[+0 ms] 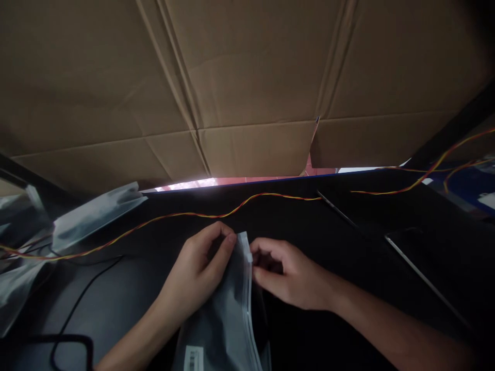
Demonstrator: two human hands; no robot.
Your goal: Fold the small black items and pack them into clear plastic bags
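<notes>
A translucent zip bag (pixel 226 314) with a slider zip along its right edge lies in front of me, a barcode label (pixel 194 357) near its bottom. My left hand (pixel 204 255) pinches the bag's upper left corner between thumb and fingers. At the upper end of the zip edge, my right hand (pixel 280 268) has its curled fingers closed by the whitish slider (pixel 249 257). Those right fingertips are partly hidden behind the bag's edge. Something dark shows behind the zip edge, too dim to make out.
A twisted red and yellow wire (pixel 228 214) crosses the black table (pixel 154 288). Clear plastic bags (pixel 98 216) and a black cable (pixel 83 299) lie at left. Two dark flat devices, one with a bright edge (pixel 421 273), lie at right. Cardboard (pixel 251 77) stands behind.
</notes>
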